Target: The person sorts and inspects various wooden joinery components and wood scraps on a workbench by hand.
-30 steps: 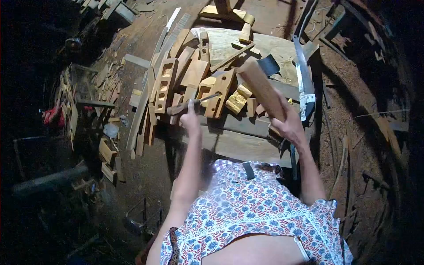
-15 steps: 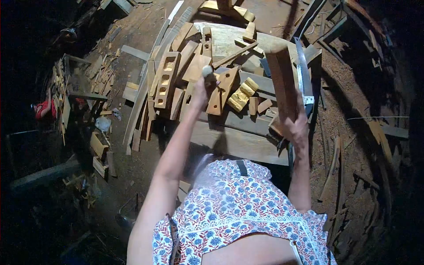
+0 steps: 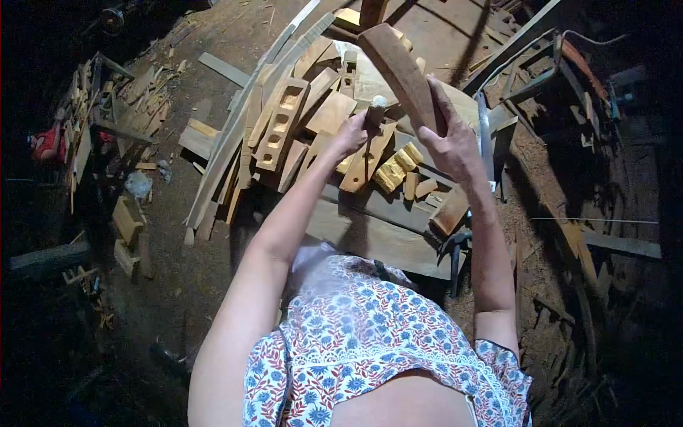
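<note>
My left hand (image 3: 350,136) is closed round the handle of a chisel (image 3: 378,107), whose pale top end points up at me. The chisel stands upright over a wooden piece with holes (image 3: 356,176) on the bench. My right hand (image 3: 449,148) grips one end of a thick wooden block (image 3: 400,67), raised and slanting up to the left, its far end above the chisel. Just right of the holed piece lies a rough-cut yellowish block (image 3: 398,167), with small offcuts (image 3: 425,188) beside it.
A beam with square mortises (image 3: 282,124) lies on the bench's left among long curved strips (image 3: 224,160). A saw (image 3: 485,139) is at the right edge, a hammer (image 3: 455,250) at the front right corner. Wood scraps (image 3: 153,99) litter the floor; part of a person in red (image 3: 48,144) shows far left.
My right hand has swung the wooden block from upright to a leftward slant toward the chisel. My left hand and the chisel sit farther right in view, as the whole view has shifted.
</note>
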Available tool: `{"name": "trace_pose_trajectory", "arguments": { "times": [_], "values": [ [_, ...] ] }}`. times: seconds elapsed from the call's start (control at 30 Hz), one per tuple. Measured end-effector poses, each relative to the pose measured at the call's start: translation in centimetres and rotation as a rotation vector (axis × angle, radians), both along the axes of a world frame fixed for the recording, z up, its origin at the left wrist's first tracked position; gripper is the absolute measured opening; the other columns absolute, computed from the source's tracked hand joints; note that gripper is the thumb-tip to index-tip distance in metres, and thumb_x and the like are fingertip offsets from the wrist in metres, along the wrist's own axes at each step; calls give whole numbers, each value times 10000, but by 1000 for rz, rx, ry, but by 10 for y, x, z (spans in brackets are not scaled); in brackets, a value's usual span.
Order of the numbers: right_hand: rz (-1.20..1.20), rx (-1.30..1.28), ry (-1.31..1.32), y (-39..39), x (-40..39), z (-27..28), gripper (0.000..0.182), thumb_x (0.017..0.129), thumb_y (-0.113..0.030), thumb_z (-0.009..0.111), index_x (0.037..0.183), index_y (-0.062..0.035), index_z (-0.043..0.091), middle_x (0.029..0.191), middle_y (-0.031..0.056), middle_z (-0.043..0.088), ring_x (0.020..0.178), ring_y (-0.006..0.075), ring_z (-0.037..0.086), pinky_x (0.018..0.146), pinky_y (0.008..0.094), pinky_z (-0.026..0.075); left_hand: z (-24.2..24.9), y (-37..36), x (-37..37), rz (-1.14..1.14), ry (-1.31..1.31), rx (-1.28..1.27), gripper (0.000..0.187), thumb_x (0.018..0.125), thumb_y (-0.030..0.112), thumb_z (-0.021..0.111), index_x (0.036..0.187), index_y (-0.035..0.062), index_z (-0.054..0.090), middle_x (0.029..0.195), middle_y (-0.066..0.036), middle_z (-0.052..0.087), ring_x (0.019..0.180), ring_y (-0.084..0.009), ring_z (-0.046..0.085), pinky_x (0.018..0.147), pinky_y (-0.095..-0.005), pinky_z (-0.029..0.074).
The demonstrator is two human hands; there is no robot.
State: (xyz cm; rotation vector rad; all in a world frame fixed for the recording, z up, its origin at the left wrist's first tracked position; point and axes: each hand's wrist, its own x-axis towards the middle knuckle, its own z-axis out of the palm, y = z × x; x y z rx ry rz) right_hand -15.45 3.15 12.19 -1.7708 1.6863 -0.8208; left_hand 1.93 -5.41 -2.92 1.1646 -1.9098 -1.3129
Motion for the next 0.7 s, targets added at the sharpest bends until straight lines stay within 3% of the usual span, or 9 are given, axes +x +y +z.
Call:
{"name": "trace_pose_trajectory", "arguments": {
  "times": [0.1,0.13,0.17,0.23,0.3,0.4,0.43,0.63,0.7],
  "values": [
    [-51,-15,102,4,12,-31,770,718,-253,609,1407,-254,267,999,204,575,928,314,594,849,411,455,-7,-3,3,-27,249,-78,362,788,191,671,1095,56,535,906,-89,648,803,-149,595,708,-299,479],
    [-36,105,232,8,12,-36,763,725,-250,605,1408,-255,266,1007,205,574,940,324,587,855,417,451,-16,-8,6,-9,267,257,338,797,183,663,1086,54,542,914,-84,648,812,-143,594,718,-294,480],
    [-22,225,359,11,12,-41,756,732,-247,601,1408,-255,265,1014,207,573,953,334,581,860,423,446,-59,-22,-1,-29,731,271,364,804,253,670,1079,49,547,890,-86,651,783,-154,604,699,-298,487],
    [-140,197,208,36,14,-37,763,731,-261,607,1412,-246,262,1054,230,566,968,358,572,867,430,440,-46,-17,15,211,64,36,387,802,330,676,1026,33,570,844,-97,657,737,-173,617,668,-300,491],
    [-191,177,138,66,7,-45,750,760,-230,606,1421,-195,253,1153,205,543,1002,320,566,880,384,437,-59,-16,23,309,296,101,382,802,363,677,940,15,601,798,-116,659,731,-185,631,661,-310,492],
    [-422,36,-175,122,11,-56,715,799,-169,589,1424,-134,243,1255,167,489,1059,266,540,895,340,422,-10,-4,19,264,513,-255,293,843,244,645,1001,14,558,775,-122,650,712,-186,625,648,-328,481],
    [-460,59,-198,139,8,-62,702,809,-136,581,1423,-115,240,1285,144,462,1089,241,516,907,329,413,-5,-8,16,245,341,-274,257,859,202,619,1027,26,537,792,-131,646,720,-182,626,638,-335,479],
    [-662,82,-233,218,11,-102,694,812,-71,577,1418,-79,240,1346,133,398,1178,210,427,989,312,329,-6,-18,-21,112,353,8,250,859,202,596,1035,40,521,817,-137,640,705,-246,625,627,-361,467],
    [-710,107,-254,227,16,-101,692,814,-72,575,1418,-72,237,1349,137,394,1184,208,418,995,311,318,-10,-18,-27,109,293,-107,257,857,205,596,1036,37,520,830,-152,633,729,-271,624,641,-372,465]
  ]
}}
